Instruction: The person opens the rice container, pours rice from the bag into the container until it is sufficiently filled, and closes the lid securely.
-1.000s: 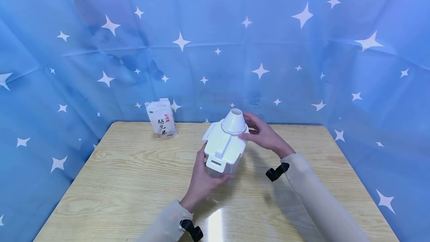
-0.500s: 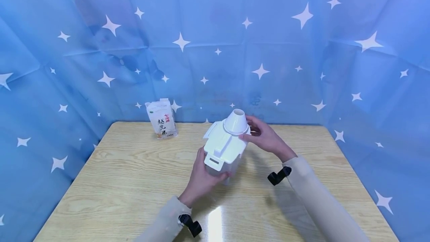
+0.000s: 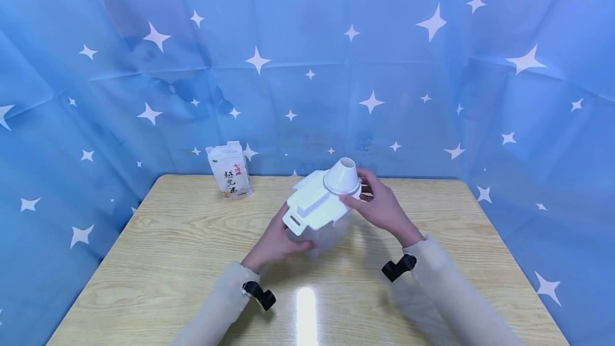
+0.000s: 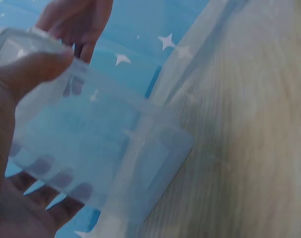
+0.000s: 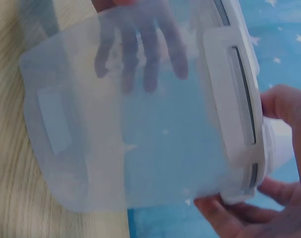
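Observation:
Both hands hold a translucent plastic storage container with a white lid and a white cone-shaped cup on the lid's far end. My left hand grips the body near the slotted tab; in the left wrist view its thumb lies on one side and its fingers show through the opposite wall. My right hand grips the lid's far right edge beside the cone, thumb on top and fingers below. The container is tilted. Whether its base touches the table cannot be told.
A white printed rice bag stands at the table's back left, near the star-patterned blue curtain. The curtain surrounds the wooden table at the back and sides. A bright light reflection lies near the front.
The container has turned clockwise as seen from above: its tab end has swung left and its cone end slightly right. My left hand has moved left with it. Both grips stay on.

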Demonstrator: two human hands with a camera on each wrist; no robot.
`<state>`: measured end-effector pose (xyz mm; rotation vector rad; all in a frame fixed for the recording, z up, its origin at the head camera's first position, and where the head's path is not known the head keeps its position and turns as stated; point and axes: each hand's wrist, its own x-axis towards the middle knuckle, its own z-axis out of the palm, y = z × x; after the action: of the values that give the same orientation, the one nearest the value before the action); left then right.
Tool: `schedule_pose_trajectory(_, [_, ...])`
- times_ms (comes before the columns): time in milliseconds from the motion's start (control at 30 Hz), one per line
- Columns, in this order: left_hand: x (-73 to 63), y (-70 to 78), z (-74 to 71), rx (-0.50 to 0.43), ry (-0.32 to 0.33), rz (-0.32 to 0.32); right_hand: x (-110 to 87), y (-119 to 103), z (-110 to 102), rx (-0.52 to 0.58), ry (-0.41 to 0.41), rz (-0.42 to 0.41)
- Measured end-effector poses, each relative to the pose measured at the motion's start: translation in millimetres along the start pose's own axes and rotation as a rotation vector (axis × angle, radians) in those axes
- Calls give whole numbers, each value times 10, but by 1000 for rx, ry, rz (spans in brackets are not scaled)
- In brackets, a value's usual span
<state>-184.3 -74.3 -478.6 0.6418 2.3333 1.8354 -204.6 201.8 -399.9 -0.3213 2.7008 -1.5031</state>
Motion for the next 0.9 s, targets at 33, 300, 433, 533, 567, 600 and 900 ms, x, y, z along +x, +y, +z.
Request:
schedule_pose_trajectory(33, [20, -11, -28, 3, -18, -1, -16, -13, 10, -9, 11, 5])
schedule_pose_trajectory(300, [161, -48, -224, -10, -145, -26, -113, -117, 115, -34, 115, 64])
schedule_pose_trajectory(433, [232, -93, -309, -34, -197, -28, -162, -183, 186, -57, 173, 86])
schedule_pose_trajectory(533, [283, -140, -370, -46, -231, -26, -197, -229, 241, -90, 212, 97])
schedule_pose_trajectory(567, [300, -154, -389, -45, -244, -22, -208, -243, 258, -102, 225, 99])
schedule_pose_trajectory(600, [315, -166, -407, -44, -257, -18, -219, -257, 277, -116, 240, 102])
schedule_pose_trajectory(900, [393, -214, -496, -63, -325, 39, -289, -319, 344, -198, 301, 104])
